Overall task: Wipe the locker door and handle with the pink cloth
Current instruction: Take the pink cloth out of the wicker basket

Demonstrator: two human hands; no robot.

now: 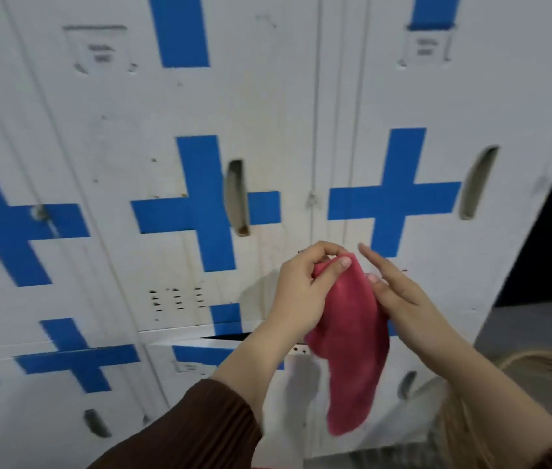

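Pink cloth [352, 350] hangs in front of the lockers, lower right of centre in the frame, and it does not touch any metal. The left hand [301, 292] pinches its upper corner between thumb and curled fingers, so this grip is closed on the cloth and carries its weight, while the rest falls freely down like a long tongue. The right hand [399, 296] lies just beside the cloth with fingers straight and the thumb tip at the fabric edge; its grip is open and holds nothing. I judge that both hands are arranging the cloth into a pad before wiping, because a loose hanging cloth would wipe badly. The locker door [268, 130] above the hands is white, spotted with dirt, and marked with a blue cross [205, 204]. Its handle [236, 198] is a dark vertical recess near the middle of the frame. Another door with the same kind of recess stands at the right, and I cannot tell which of the two is meant. Wiping seems not yet begun.
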